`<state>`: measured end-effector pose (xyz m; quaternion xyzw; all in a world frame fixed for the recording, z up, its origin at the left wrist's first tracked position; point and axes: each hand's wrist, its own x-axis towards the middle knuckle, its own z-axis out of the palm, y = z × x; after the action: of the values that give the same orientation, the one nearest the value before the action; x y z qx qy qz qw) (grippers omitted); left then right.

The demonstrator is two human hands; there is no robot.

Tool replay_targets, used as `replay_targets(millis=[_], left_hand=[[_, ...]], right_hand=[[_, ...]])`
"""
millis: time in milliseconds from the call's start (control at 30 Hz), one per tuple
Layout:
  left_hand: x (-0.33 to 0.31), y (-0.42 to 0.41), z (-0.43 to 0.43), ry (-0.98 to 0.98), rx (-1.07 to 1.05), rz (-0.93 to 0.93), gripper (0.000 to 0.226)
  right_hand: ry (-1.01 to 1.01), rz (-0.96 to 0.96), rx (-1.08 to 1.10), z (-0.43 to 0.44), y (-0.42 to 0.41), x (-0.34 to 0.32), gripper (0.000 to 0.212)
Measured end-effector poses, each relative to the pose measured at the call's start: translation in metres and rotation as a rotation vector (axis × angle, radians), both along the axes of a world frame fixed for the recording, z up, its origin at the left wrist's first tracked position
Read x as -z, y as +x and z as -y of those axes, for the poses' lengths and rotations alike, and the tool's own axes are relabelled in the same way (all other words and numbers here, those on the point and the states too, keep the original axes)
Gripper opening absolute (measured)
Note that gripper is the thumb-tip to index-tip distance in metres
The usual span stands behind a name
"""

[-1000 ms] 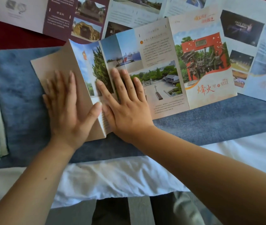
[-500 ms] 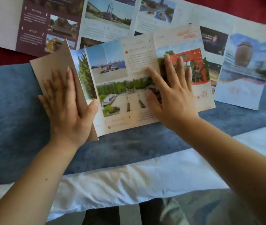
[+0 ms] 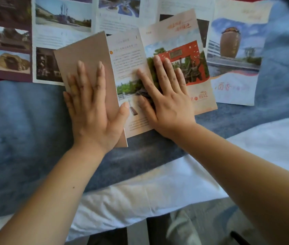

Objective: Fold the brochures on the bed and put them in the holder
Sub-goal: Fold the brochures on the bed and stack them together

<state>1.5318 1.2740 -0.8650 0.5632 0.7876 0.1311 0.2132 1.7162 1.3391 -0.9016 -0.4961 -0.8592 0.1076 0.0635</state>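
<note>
A partly folded brochure (image 3: 131, 55) lies on the blue blanket (image 3: 21, 121) of the bed. Its plain tan panel (image 3: 87, 52) is folded over on the left; text, a landscape photo and a red gate picture show on the right. My left hand (image 3: 90, 106) presses flat on the tan panel with straight fingers. My right hand (image 3: 166, 96) lies flat on the picture panels beside it, fingers spread. The holder is not in view.
More unfolded brochures lie behind: a dark purple one (image 3: 6, 41) at the far left, a white one with photos (image 3: 64, 16) at the back, and a blue-and-white one (image 3: 235, 55) at the right. A white sheet (image 3: 157, 188) covers the bed's near edge.
The tan panel has been folded further right over the tree and boat pictures. My left hand moved right with it; my right hand stayed flat on the picture panels.
</note>
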Motion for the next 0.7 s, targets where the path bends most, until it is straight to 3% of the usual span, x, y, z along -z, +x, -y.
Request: replay_targets(millis=[200,433,567,700], left_hand=[[0.013,0.019,-0.008,-0.060,-0.019,-0.201,0.092],[0.016,0.036,-0.020,-0.137,-0.068,-0.268,0.093],[0.012,0.041,-0.027,-0.143,-0.035,-0.270,0.093],[0.006,0.053,-0.035,-0.152,-0.021,-0.249,0.093]], right_hand=[[-0.018,0.000,-0.013,-0.001,0.002,-0.004,0.059],[-0.126,-0.106,0.024,-0.015,0.014,-0.020,0.060],[-0.011,0.018,0.192,-0.025,0.048,-0.023,0.057],[-0.068,0.012,0.143,-0.022,0.070,-0.013,0.060]])
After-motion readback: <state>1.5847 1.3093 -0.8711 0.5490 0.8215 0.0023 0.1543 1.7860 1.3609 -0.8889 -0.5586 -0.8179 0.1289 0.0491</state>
